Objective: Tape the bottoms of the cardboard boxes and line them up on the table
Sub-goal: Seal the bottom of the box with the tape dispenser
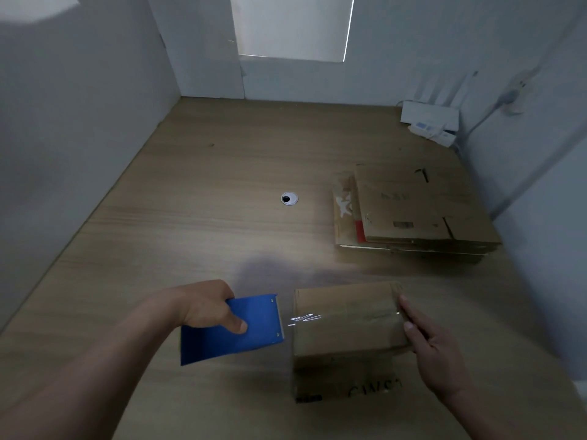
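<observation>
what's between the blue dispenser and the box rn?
Head view: a glinting strip of clear tape spans from the blue dispenser onto the box; nothing else there.

White walls (pixel 79 106) and a shaded window (pixel 292 27) enclose the wooden table (pixel 222 185).

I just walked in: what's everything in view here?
Box: one, brown, near front, right of centre.
Tape dispenser: one, blue, left of box.
Tape: one strip, clear, from dispenser onto box.
Flattened boxes: stack, brown, table's right side.
Cable hole: one, silver-rimmed, table middle.
Router: one, white, far right corner.
Power strip: one, white, beside router.
Table: one, light wood.
Left hand: grips dispenser.
Right hand: fingers on box's right end.
</observation>
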`<move>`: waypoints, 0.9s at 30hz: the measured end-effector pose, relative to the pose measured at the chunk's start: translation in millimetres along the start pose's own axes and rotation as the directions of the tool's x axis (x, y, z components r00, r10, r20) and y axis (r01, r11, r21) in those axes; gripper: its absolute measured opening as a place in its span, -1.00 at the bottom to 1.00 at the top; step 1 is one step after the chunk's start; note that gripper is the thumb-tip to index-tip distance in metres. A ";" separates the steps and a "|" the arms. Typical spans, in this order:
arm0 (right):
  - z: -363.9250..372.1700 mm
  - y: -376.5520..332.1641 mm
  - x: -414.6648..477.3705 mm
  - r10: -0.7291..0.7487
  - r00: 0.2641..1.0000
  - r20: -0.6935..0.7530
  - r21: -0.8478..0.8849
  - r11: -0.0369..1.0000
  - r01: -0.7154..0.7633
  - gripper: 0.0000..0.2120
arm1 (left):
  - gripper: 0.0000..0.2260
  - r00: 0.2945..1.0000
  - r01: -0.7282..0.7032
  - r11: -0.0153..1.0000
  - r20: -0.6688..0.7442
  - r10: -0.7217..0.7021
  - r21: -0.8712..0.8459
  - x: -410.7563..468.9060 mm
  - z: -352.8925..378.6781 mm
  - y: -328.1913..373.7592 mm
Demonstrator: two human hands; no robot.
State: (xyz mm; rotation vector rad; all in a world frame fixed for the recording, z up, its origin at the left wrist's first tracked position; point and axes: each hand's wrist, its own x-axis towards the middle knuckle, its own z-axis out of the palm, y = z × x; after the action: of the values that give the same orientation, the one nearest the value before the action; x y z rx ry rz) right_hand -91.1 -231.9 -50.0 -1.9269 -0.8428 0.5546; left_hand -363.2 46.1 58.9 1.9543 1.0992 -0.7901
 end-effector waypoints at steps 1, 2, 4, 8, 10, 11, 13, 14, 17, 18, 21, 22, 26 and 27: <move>-0.4 -0.6 -0.1 0.001 1.000 0.004 -0.005 1.000 -0.001 -0.23 | -0.77 1.000 0.004 1.000 0.004 -0.004 0.007 2.1 0.3 0.0; -0.5 -0.5 -0.3 0.003 1.000 0.003 -0.009 1.000 -0.003 -0.22 | -0.78 1.000 0.008 1.000 0.009 -0.008 0.016 4.3 0.7 1.0; -1.0 -1.5 -1.0 0.005 1.000 0.007 -0.013 1.000 -0.005 -0.22 | -0.75 1.000 0.021 0.999 0.016 -0.022 0.033 9.7 2.0 5.6; -1.3 -4.6 -1.7 0.001 1.000 0.010 -0.027 1.000 -0.001 -0.22 | -0.66 0.998 0.051 0.994 0.018 -0.053 0.094 15.1 0.7 21.7; -0.2 -6.3 -2.4 -0.004 1.000 0.009 -0.013 1.000 0.004 -0.27 | -0.66 0.998 0.062 0.990 0.014 -0.064 0.130 14.9 -3.8 31.0; 0.3 -7.0 -2.7 -0.010 1.000 0.012 -0.006 1.000 0.010 -0.30 | -0.68 0.998 0.064 0.986 0.013 -0.067 0.154 14.8 -6.1 36.8; 1.5 -6.3 -3.1 0.003 1.000 0.002 -0.016 1.000 -0.003 -0.25 | -0.71 0.997 0.076 0.970 -0.005 -0.077 0.232 14.9 -7.2 50.1; 1.5 -6.2 -3.0 0.020 1.000 -0.003 -0.018 1.000 -0.020 -0.22 | -0.71 0.996 0.094 0.950 -0.035 -0.087 0.297 15.4 -5.4 57.1; 2.8 -5.0 -3.4 0.044 0.999 -0.012 -0.027 0.999 -0.044 -0.25 | -0.70 0.985 0.155 0.881 -0.141 -0.101 0.446 19.1 9.4 67.9; 3.0 -3.1 -2.9 0.047 0.999 -0.018 -0.030 0.998 -0.048 -0.26 | -0.71 0.984 0.160 0.881 -0.146 -0.105 0.445 22.5 15.7 69.0; 3.9 0.6 -4.3 0.036 0.999 -0.011 -0.062 0.997 -0.037 -0.28 | -0.73 0.983 0.163 0.879 -0.148 -0.107 0.448 28.7 33.6 65.2; 3.0 1.0 -4.2 0.035 0.999 -0.011 -0.075 0.997 -0.035 -0.29 | -0.73 0.981 0.170 0.876 -0.167 -0.104 0.451 29.2 37.0 63.5; 1.6 -11.5 2.8 0.014 1.000 0.004 -0.263 0.965 -0.013 -0.61 | -0.74 0.962 0.235 0.874 -0.233 -0.145 0.426 24.0 36.5 51.1; 1.1 -16.7 7.1 -0.003 1.000 0.007 -0.397 0.918 0.006 -0.62 | -0.75 0.958 0.250 0.875 -0.238 -0.161 0.414 21.7 33.8 47.9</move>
State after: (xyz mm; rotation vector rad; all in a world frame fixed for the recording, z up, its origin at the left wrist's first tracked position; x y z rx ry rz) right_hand -92.6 -220.4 -35.9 -2.2903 -1.0244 0.4074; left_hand -316.3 10.2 38.3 2.3588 1.3559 -1.0528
